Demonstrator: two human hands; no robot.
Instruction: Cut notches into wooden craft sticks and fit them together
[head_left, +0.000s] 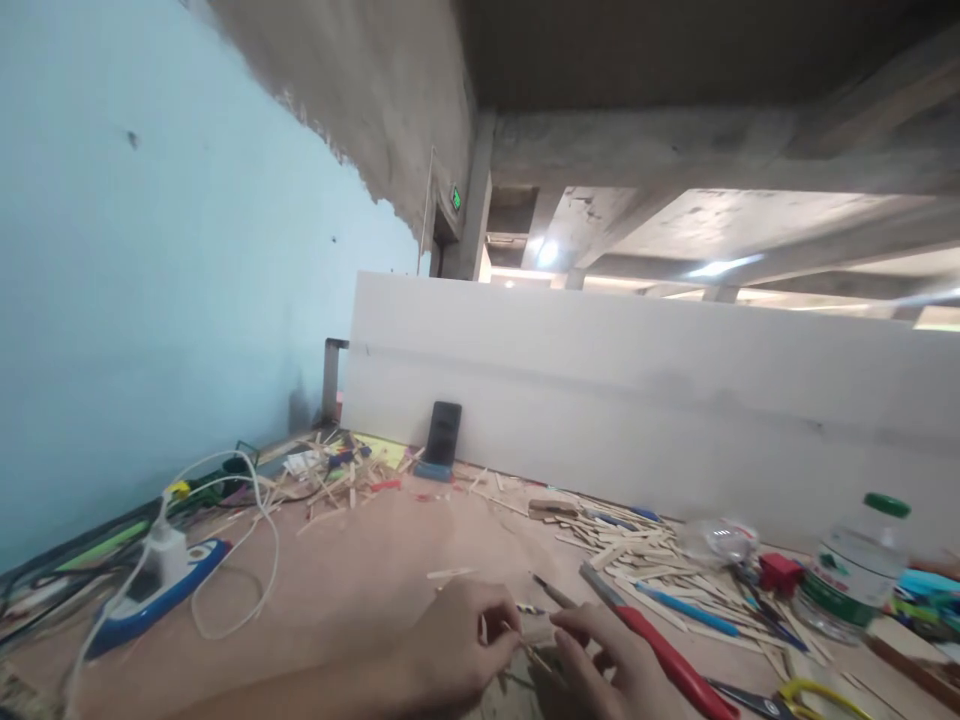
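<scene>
My left hand [469, 640] is closed, its thumb and forefinger pinching a thin wooden stick [534, 655] low in the middle of the view. Facing it, my right hand [611, 660] has its fingers curled but apart, with the tips close to the stick's other end; I see nothing between them. Beyond the right hand, a dark pointed tool [553, 592] lies on the table. Beside that hand runs a red-handled tool [664, 650] with a grey metal end. A flat wooden strip [452, 573] lies just past my left hand.
Loose wooden sticks [637, 550] are heaped at right, with a blue pen [686, 608], yellow-handled scissors [780, 702] and a water bottle [851, 575]. A phone [444, 435] leans against the white partition [637, 380]. At left sit a blue-and-white power strip [157, 595] and white cable [276, 560].
</scene>
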